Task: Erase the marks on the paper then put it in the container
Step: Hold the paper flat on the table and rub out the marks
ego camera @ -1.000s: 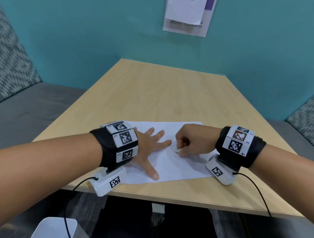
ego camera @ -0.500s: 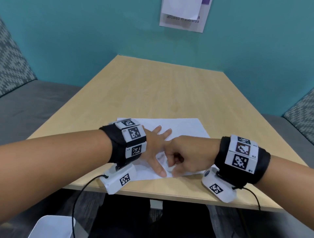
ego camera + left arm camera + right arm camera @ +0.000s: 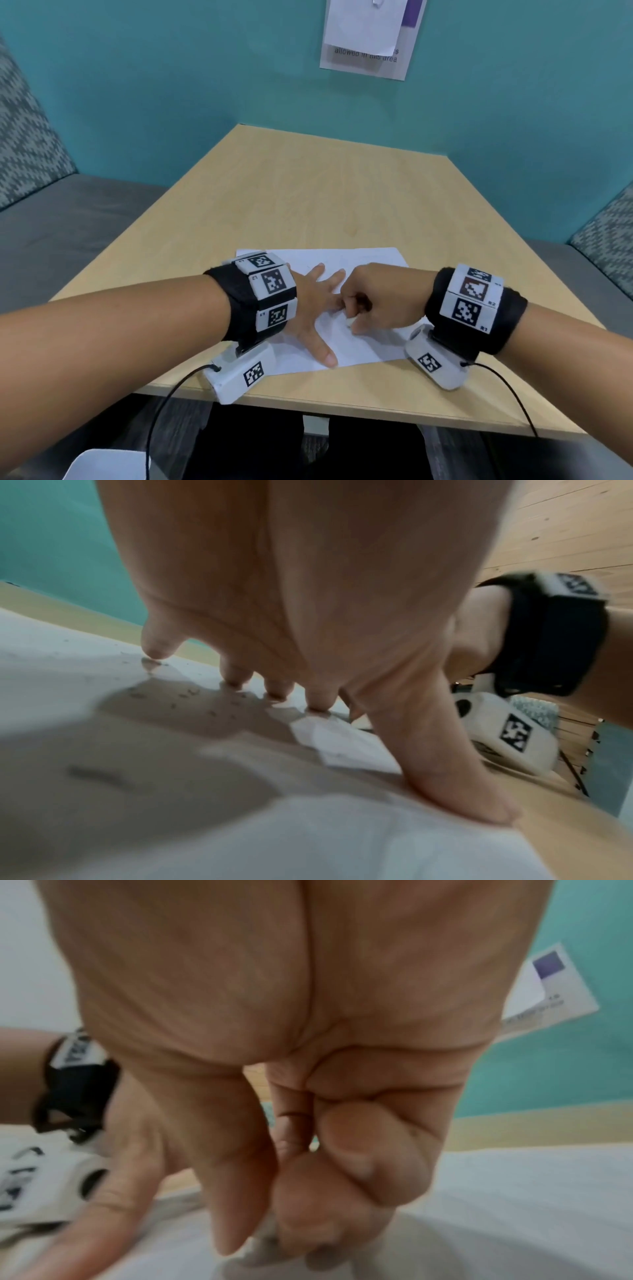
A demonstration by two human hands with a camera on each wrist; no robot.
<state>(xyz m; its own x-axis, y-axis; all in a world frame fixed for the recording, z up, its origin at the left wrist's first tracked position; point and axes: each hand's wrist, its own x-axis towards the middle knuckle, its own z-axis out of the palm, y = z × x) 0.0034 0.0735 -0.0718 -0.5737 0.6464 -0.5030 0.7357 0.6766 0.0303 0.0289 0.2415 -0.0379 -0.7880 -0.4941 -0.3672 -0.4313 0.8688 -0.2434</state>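
Note:
A white sheet of paper [image 3: 363, 263] lies on the wooden table [image 3: 325, 192] near its front edge. My left hand [image 3: 317, 308] lies flat on the sheet with fingers spread, pressing it down. Just to its right, my right hand [image 3: 354, 318] is curled into a fist and pinches a small white eraser [image 3: 350, 322] against the paper. In the right wrist view the thumb and fingers close on the eraser [image 3: 257, 1244]. The left wrist view shows eraser crumbs [image 3: 185, 693] on the paper [image 3: 68, 653] by my fingertips [image 3: 236, 677]. Marks on the sheet are too faint to make out.
A white rounded object [image 3: 106, 466] sits below the table's front edge at the lower left. A paper notice [image 3: 370, 37] hangs on the teal wall. Grey benches with patterned cushions [image 3: 27, 144] flank the table on both sides. Cables trail from both wrist cameras.
My right hand rubbed the eraser toward the front edge next to my left thumb, then back away from it. The left hand stayed pressed on the paper.

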